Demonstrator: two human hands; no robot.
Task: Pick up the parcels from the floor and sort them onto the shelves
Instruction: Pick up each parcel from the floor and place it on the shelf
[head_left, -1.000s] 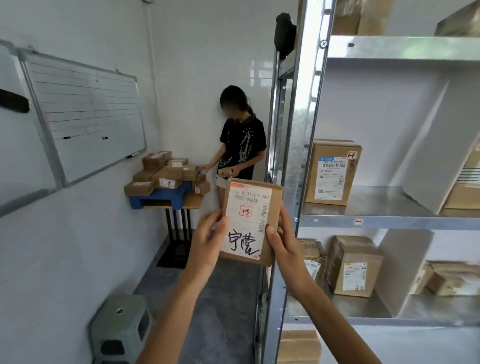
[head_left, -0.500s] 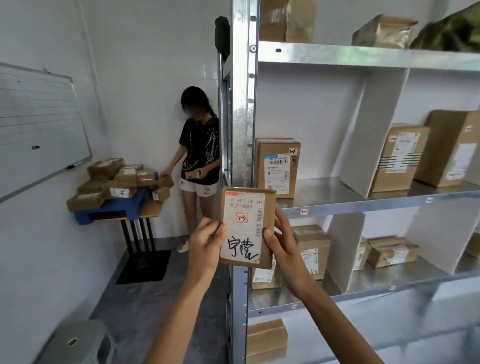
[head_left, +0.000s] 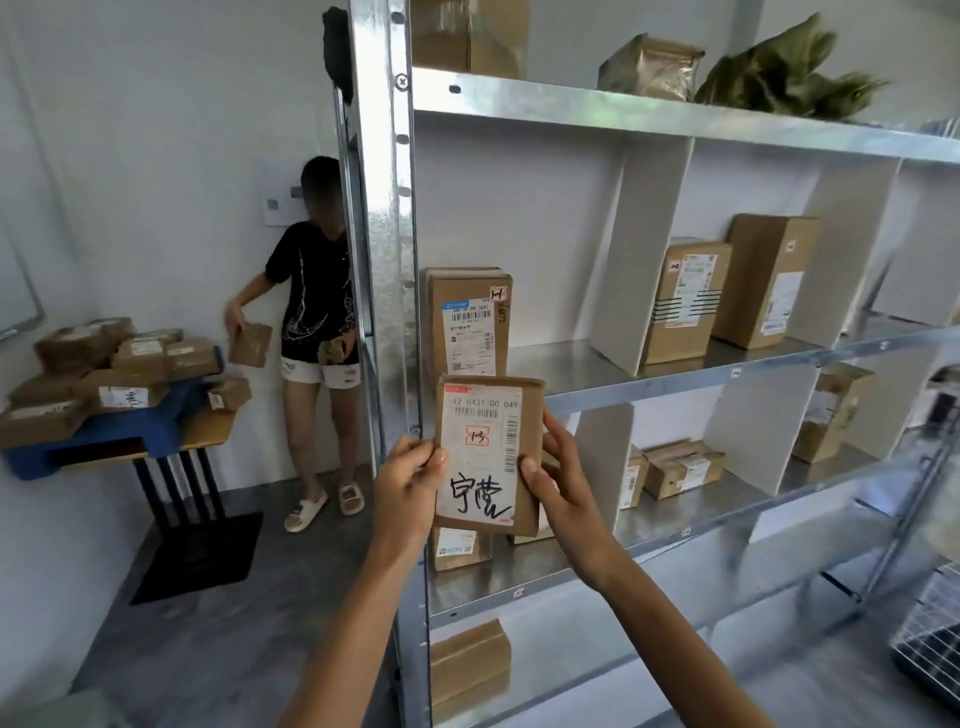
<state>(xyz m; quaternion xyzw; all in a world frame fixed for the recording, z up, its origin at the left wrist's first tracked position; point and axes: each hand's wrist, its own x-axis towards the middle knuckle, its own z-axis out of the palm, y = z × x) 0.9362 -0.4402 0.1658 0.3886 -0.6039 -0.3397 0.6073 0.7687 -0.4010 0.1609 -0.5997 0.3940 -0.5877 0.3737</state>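
I hold a flat brown parcel (head_left: 488, 452) upright in front of the metal shelf unit (head_left: 649, 387), its white label with a red-boxed number and black handwriting facing me. My left hand (head_left: 408, 486) pinches its left edge and my right hand (head_left: 558, 480) grips its right edge, fingers behind it. The parcel hangs before the leftmost bay, just under a taller labelled box (head_left: 470, 322) standing on the middle shelf. More boxes (head_left: 685, 299) stand in the bays to the right.
A shelf upright post (head_left: 387, 260) stands just left of the parcel. Another person (head_left: 317, 312) holding small parcels stands by the wall, beside a table (head_left: 218, 423) stacked with several parcels. A wire basket (head_left: 930, 634) sits at the right edge. White dividers (head_left: 631, 254) split the shelves.
My view has swung right, from the wall and table toward the shelf bays. The parcel stays in both hands. The other person has turned and lifted a parcel.
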